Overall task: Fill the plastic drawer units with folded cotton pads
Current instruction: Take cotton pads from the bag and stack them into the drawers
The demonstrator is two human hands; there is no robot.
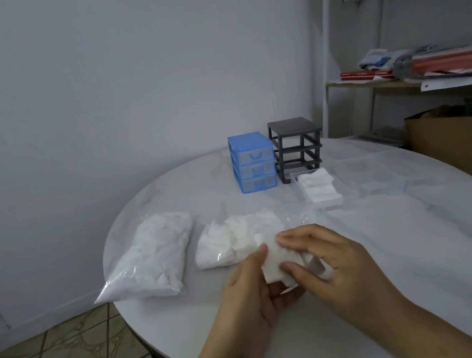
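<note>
Cotton pad (275,262) is off the table, held at the near edge between both hands: left hand (256,296) under it with thumb pinching the left edge, right hand (331,259) on top, fingers curled over the right side, thumb against the lower edge. Looks like mid-fold; can't tell how many layers are in the grip. Target side: clear drawer (316,189) lies pulled out on the table, forward and to the right of the hands, already part-filled with folded pads, just in front of the grey frame (296,149), which shows empty slots. Blue drawer unit (253,162) beside it, all three drawers in. Right hand is the nearer one for the drop, so I'd expect it to carry. Supply is left: open pile of pads (232,241) touching the hands' far side, sealed bag (154,256) further left. Table (424,242) round, white.
</note>
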